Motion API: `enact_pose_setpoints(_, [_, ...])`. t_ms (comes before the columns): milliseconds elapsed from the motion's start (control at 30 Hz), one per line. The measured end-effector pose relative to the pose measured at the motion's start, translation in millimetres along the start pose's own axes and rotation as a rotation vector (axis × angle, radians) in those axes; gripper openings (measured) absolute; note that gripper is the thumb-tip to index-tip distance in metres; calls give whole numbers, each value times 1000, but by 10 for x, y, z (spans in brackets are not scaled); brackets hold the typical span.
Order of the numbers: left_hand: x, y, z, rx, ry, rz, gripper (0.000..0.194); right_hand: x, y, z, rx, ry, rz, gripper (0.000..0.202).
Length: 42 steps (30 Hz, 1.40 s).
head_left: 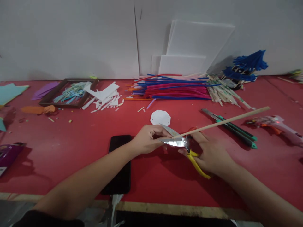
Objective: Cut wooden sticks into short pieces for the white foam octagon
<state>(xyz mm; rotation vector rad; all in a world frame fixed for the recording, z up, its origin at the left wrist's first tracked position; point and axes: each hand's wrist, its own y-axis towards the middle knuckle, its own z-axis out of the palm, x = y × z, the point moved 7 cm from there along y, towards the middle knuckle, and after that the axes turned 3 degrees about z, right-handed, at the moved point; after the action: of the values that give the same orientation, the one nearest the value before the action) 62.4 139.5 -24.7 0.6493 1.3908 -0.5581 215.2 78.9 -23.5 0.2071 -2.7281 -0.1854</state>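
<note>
A red tabletop [78, 170] runs back to pale wall panels [71, 37]. Over it, the left hand [148, 138] has thumb and fingertips pinched together, apparently on the near end of a wooden stick [227, 121]; the exact contact is hidden. From those fingertips the stick's long axis runs rightward and slightly away, between the spread blades of the scissors [176, 143] and on past the right hand [214, 154]. The left fingers are nearer the crossing, with the blades right beside them. The right hand's fingers are wrapped around the yellow-handled scissors.

Just beyond the left fingers lies a white octagon [160, 118]; behind and below the left wrist, a phone [119, 181]. Beyond the right fingers, a green cutter [236, 132] lies beneath the stick's line, with a glue gun [281, 126] further right. Farthest out from both hands are pipe cleaners [177, 90] and wrapped sticks [223, 92]. Nothing visible blocks the stick's far end.
</note>
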Motion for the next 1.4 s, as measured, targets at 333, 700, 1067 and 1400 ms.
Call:
enact_pose_setpoints(333, [15, -21, -7, 2, 42, -34, 32, -53, -66, -12, -43, -125, -2, 22])
enact_pose_setpoints(700, [-18, -35, -13, -42, 13, 6, 28, 35, -15, -66, -115, -109, -50, 25])
enact_pose_setpoints(1067, [-30, -24, 13, 41, 113, 42, 40, 0, -29, -22, -114, -119, -48, 33])
enact_pose_setpoints(1400, [-52, -22, -15, 36, 251, 110, 30, 41, -25, -50, -160, -143, -86, 29])
